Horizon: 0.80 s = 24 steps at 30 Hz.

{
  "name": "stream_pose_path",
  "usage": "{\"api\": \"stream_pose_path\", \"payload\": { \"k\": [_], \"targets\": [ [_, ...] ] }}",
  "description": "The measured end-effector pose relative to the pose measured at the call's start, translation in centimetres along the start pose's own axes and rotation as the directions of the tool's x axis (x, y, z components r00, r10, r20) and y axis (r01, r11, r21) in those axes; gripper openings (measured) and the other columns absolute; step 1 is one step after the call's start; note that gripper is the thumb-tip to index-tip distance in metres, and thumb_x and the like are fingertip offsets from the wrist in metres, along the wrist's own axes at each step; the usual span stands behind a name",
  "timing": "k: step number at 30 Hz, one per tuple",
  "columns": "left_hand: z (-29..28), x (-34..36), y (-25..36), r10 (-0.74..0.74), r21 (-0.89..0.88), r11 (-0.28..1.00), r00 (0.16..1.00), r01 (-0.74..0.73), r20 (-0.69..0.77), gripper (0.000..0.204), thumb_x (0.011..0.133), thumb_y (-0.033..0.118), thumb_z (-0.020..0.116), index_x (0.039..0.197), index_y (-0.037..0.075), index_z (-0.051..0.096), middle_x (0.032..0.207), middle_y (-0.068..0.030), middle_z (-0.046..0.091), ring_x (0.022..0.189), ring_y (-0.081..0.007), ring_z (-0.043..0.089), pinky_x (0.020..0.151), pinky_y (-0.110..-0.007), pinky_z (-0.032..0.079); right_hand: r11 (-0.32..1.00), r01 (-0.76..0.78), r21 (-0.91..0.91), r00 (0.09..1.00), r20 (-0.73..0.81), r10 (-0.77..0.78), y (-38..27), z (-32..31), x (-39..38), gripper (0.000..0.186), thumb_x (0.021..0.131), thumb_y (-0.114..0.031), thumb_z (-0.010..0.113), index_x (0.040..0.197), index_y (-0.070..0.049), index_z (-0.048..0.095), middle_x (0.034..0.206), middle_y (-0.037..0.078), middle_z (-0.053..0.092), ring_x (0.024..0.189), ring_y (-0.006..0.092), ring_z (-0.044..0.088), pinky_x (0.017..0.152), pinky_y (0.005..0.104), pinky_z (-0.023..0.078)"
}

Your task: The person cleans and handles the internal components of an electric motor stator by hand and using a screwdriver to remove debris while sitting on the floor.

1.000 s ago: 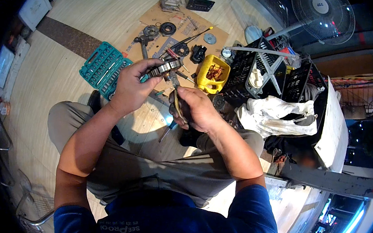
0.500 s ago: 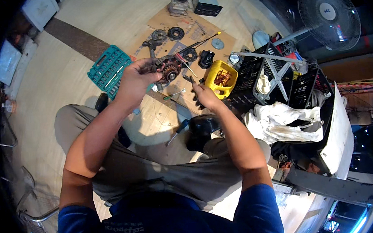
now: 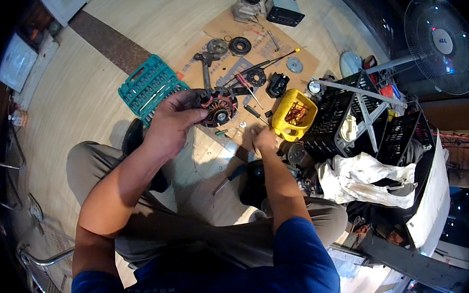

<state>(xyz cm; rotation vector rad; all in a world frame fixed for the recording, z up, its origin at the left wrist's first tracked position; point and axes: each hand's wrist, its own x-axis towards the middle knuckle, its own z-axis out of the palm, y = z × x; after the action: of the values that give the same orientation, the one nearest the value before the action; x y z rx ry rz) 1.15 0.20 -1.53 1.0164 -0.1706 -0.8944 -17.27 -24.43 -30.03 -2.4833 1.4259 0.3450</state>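
Observation:
My left hand [image 3: 172, 121] grips a round metal part [image 3: 219, 108] with copper windings and a central hub, its face turned toward me. My right hand [image 3: 263, 140] is low beside the yellow container [image 3: 280, 120] of copper-coloured pieces; its fingers are blurred and partly hidden, so their hold is unclear. Just above it lies a green-handled screwdriver [image 3: 251, 111]. A red-handled screwdriver [image 3: 242, 81], a hammer [image 3: 205, 66], a black housing [image 3: 277, 83] and several discs [image 3: 240, 46] lie on cardboard [image 3: 269, 61]. The open teal socket case [image 3: 147, 82] is beyond my left hand.
Black crates [image 3: 327, 139] holding metal brackets and a white cloth [image 3: 358, 181] crowd my right side, near a standing fan [image 3: 441, 42]. A boxy car unit [image 3: 284, 9] and a metal part [image 3: 247, 8] stand at the back. A chrome chair frame [image 3: 50, 256] is at left.
The round part has turned to show its face. My right hand has left it, with the brass-coloured item no longer visible there, and moved right, down beside the yellow container.

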Motion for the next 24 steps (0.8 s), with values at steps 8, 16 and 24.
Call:
{"api": "stream_pose_path", "payload": {
  "k": [8,16,24],
  "targets": [
    [1.8,-0.4,0.6,0.003,0.255,0.967,1.000,-0.007,0.014,0.036,0.082,0.001,0.068,0.116,-0.006,0.060,0.103,-0.0091,0.067,0.090,-0.0144,0.064,0.082,-0.028,0.051,0.262,0.591,0.763,0.746,-0.392,-0.538,-9.9,-25.2,-5.8,0.015,0.091,-0.010,0.065,0.099,0.002,0.069,0.083,0.007,0.070,0.072,0.0123,0.061,0.067,0.0281,0.049],
    [3.3,-2.1,0.3,0.018,0.249,0.967,0.993,-0.045,0.113,0.031,0.083,-0.001,0.065,0.114,-0.007,0.062,0.099,-0.0079,0.069,0.086,-0.0117,0.064,0.079,-0.025,0.051,0.492,0.860,0.139,0.506,-0.372,-0.778,-11.3,-32.3,-17.7,0.017,0.083,-0.006,0.070,0.100,-0.003,0.070,0.085,0.014,0.066,0.076,0.0325,0.064,0.067,0.0387,0.052],
    [3.2,-2.5,0.1,0.069,0.475,0.870,0.986,-0.134,0.152,0.032,0.083,-0.001,0.067,0.114,-0.005,0.064,0.098,-0.0057,0.070,0.086,-0.0095,0.063,0.078,-0.025,0.052,0.560,0.826,0.068,0.529,-0.437,-0.727,-10.9,-30.3,-19.1,0.014,0.083,-0.008,0.069,0.096,-0.002,0.068,0.081,0.015,0.062,0.075,0.0346,0.063,0.066,0.0413,0.051]
  ]
}}
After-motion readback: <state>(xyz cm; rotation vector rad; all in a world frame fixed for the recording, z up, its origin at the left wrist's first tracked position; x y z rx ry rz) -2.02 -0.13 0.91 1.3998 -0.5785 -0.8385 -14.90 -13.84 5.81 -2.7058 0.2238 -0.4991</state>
